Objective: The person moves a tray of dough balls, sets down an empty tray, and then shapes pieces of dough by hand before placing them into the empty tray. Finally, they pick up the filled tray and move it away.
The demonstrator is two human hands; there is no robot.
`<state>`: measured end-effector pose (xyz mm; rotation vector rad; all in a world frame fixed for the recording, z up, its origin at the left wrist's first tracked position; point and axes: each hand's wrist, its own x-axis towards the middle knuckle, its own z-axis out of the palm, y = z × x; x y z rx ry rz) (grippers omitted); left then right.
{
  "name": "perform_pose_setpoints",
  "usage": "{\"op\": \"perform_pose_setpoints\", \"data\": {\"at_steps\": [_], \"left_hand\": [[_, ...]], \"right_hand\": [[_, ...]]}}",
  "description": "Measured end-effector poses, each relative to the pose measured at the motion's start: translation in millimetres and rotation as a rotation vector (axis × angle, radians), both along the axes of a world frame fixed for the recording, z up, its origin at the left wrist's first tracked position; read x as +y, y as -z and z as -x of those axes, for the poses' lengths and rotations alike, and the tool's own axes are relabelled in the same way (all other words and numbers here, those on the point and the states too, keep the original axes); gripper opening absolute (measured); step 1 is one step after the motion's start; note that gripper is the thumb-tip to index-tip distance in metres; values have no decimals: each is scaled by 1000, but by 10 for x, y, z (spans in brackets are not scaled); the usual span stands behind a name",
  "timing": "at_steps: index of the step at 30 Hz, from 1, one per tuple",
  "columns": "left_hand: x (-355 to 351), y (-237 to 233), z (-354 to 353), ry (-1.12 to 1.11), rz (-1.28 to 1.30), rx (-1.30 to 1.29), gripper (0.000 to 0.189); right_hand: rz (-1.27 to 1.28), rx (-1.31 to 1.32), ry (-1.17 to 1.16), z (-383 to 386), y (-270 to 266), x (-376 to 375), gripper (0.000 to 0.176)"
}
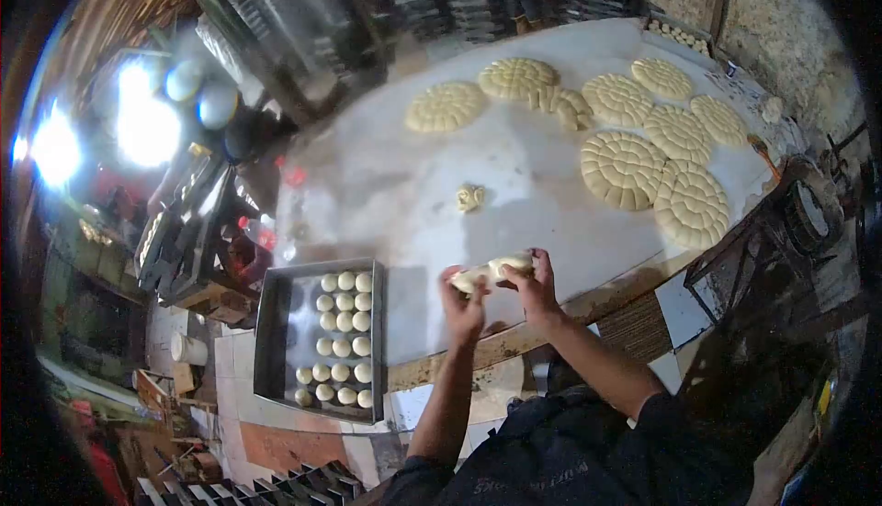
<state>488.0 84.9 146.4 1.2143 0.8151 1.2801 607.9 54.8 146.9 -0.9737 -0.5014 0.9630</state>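
Note:
My left hand [462,306] and my right hand [537,287] are closed around one pale piece of dough [497,270], each gripping an end. It is held just above the near edge of the white table [432,230]. A small lump of dough [470,197] lies on the table beyond my hands. Left of my left hand stands a dark metal tray [260,341] with rows of round dough balls [341,348] along its right side.
Several large scored dough rounds [623,171] lie across the far and right parts of the table, with cut dough pieces [562,105] among them. A red-capped bottle [259,232] is at the left edge. A brush [764,156] lies at the right edge. A white bucket [189,350] stands on the floor.

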Motion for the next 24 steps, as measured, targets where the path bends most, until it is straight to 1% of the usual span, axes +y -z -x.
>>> {"op": "perform_pose_setpoints", "data": {"at_steps": [1, 3, 4, 5, 6, 7, 8, 9, 10, 11, 13, 14, 15, 16, 17, 18, 19, 20, 21, 23, 24], "left_hand": [[41, 72, 89, -103, 56, -110, 37], [178, 408, 311, -255, 86, -161, 38], [209, 466, 429, -255, 121, -119, 37], [217, 515, 560, -274, 153, -76, 36], [163, 561, 643, -283, 145, 27, 34], [95, 702, 771, -204, 124, 133, 33], [24, 853, 887, -129, 103, 235, 33], [-50, 889, 990, -102, -81, 580, 35], [-103, 921, 1091, -75, -261, 928, 39], [-75, 1056, 1192, -109, -518, 1045, 52], [231, 1597, 1612, -123, -832, 1457, 49], [415, 1240, 1377, -156, -747, 1375, 45], [582, 896, 1121, -184, -629, 1313, 43], [748, 547, 862, -218, -517, 1243, 41], [878, 485, 596, -269, -391, 1186, 40], [1014, 529, 369, -266, -398, 1129, 40], [1049, 629, 152, -265, -404, 1073, 40], [937, 680, -29, -194, -392, 997, 37], [912, 708, -207, -133, -396, 911, 35], [528, 824, -330, 91, -338, 1227, 27], [256, 893, -277, 86, -517, 1229, 24]], "right_hand": [[-6, -9, 4, -39, -4, 52, 33], [54, -13, 87, -258, 68, 159, 43], [131, 8, 100, -457, 29, 173, 47], [134, -9, 96, -671, 57, 181, 46], [104, -83, 87, -902, 205, 149, 41], [85, -231, 174, -1032, 278, 64, 34], [91, -291, 176, -1225, 525, -46, 35], [199, -564, 58, -1379, 606, -226, 33], [167, -981, -164, -1685, 791, -412, 30], [123, -1396, -388, -1964, 943, -525, 27], [-93, -1679, -316, -2216, 997, -660, 24], [-100, -1743, -300, -2338, 768, -408, 26], [-102, -1734, -337, -2354, 666, -145, 26], [-79, -1690, -215, -2324, 597, 140, 24], [-54, -1643, -95, -2260, 603, 338, 21], [-58, -1628, -137, -2140, 702, 458, 21], [-10, -1548, -188, -2007, 809, 547, 25], [-5, -1514, -224, -1839, 847, 542, 23], [-56, -1551, -285, -1676, 800, 446, 22], [-205, -1643, -457, -1587, 696, 140, 20], [-299, -1680, -530, -1663, 649, -4, 20]]}}
